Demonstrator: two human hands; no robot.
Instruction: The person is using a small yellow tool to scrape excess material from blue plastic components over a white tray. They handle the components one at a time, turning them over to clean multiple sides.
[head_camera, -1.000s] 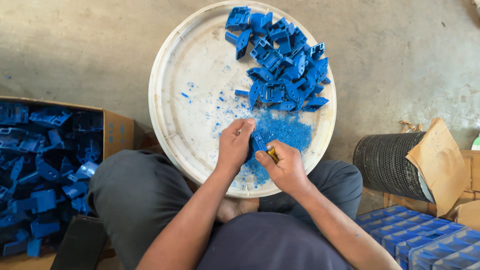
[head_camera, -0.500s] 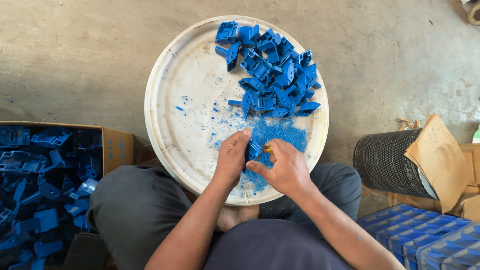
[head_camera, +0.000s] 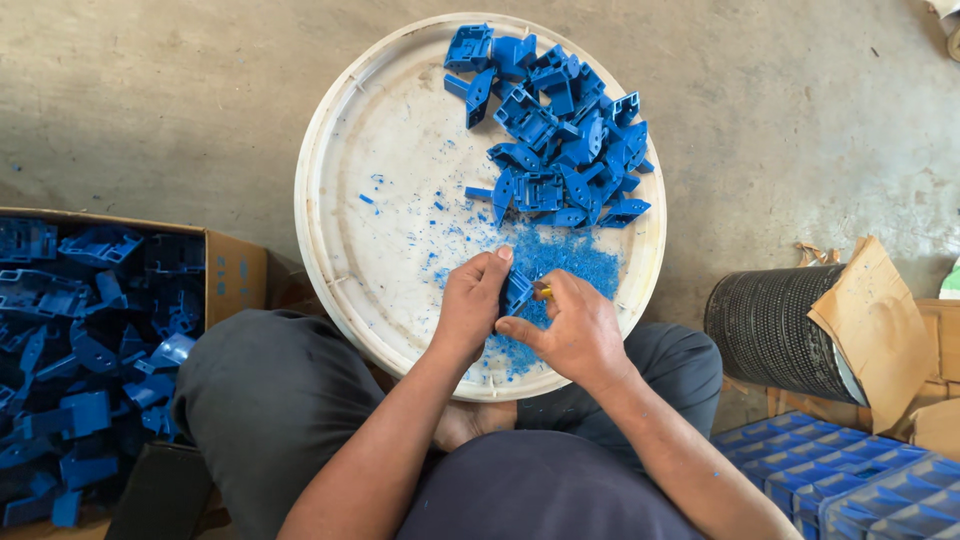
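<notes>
A person sits on a concrete floor, seen from above. Far out to the left of the left hand, beyond the knee, an open cardboard box (head_camera: 225, 275) is packed with blue moulded plastic parts (head_camera: 90, 340). Under both hands lies a wide, shallow white round tray (head_camera: 345, 250).

The left hand (head_camera: 470, 305) is closed, fingers and thumb pinching a small blue plastic part (head_camera: 516, 292) held upright just above the tray. The right hand (head_camera: 570, 330) presses against that same part from the other side, fingers curled shut around a small tool with a yellow-orange handle (head_camera: 543, 293); its tip is hidden, so what kind of tool it is cannot be told.

Directly beneath the hands, a spread of fine blue shavings (head_camera: 560, 262) covers the tray. Beyond the fingertips, on the far side of the tray, sits a heap of similar blue parts (head_camera: 565, 150).

To the right of the right hand stand a dark ribbed cylinder (head_camera: 765, 325) with brown cardboard scraps (head_camera: 880, 320), and nearer the body, stacked blue bins (head_camera: 850, 480).

Risks, as a judgement: the tool tip works very close to the left fingers, so a slip could nick them; the small part could also twist out of the pinch and drop into the shavings
</notes>
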